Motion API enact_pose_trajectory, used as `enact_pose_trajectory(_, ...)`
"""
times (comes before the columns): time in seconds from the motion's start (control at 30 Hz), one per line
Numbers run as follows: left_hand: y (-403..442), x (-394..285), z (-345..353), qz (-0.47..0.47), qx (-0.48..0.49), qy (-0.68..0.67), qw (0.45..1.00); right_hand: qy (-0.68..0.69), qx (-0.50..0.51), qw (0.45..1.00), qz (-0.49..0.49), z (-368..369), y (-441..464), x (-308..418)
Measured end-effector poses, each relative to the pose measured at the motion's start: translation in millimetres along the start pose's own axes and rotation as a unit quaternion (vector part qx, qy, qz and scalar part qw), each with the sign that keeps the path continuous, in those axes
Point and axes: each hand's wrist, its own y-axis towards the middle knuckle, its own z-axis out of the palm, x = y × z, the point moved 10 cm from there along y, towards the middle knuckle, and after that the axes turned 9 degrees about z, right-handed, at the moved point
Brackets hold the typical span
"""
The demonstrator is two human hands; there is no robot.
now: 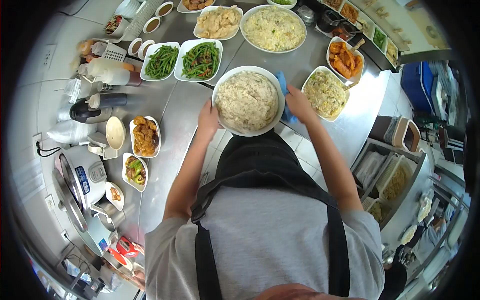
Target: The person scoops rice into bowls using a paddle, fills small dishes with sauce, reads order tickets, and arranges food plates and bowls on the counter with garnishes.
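A large round white bowl [250,133] is held in front of my body at the counter's edge. It is filled with pale, rice-like food [247,100] flecked with brown. My left hand [208,117] grips the bowl's left side. On the other side, my right hand [300,104] is closed against the rim with a blue cloth [290,116] between hand and bowl. The fingers under the bowl are hidden. Close to my right hand stands a white dish of fried rice [325,95]. Two white dishes of green beans [201,59] lie just beyond the bowl.
A big plate of fried rice [274,29] and a dish of pale fried pieces [218,22] stand farther back. Orange food [345,59] fills a dish at right. Sauce bottles [112,72], glazed meat [145,136] and a rice cooker [82,175] line the left.
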Motion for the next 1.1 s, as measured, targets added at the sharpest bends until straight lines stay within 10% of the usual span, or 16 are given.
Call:
enact_pose_trajectory(0.3,-61,-7,87,-0.095,-0.036,-0.265,0.959,0.446,0.089,0.88,0.136,75,-46,-62)
enact_pose_trajectory(0.53,-37,5,97,-0.059,-0.002,-0.243,0.968,-0.006,0.282,0.957,-0.062,19,-78,-23)
enact_pose_trajectory(0.83,-53,-12,93,-0.125,0.169,-0.19,0.959,0.27,-0.038,0.961,0.039,-211,-92,-126)
enact_pose_trajectory(1.0,-15,-30,21,-0.05,0.357,0.034,0.932,-0.135,-0.289,0.947,0.024,-246,-55,-184)
enact_pose_trajectory(1.1,57,-139,-47,0.048,0.206,0.138,0.968,-0.034,-0.332,0.94,0.068,-253,-67,-188)
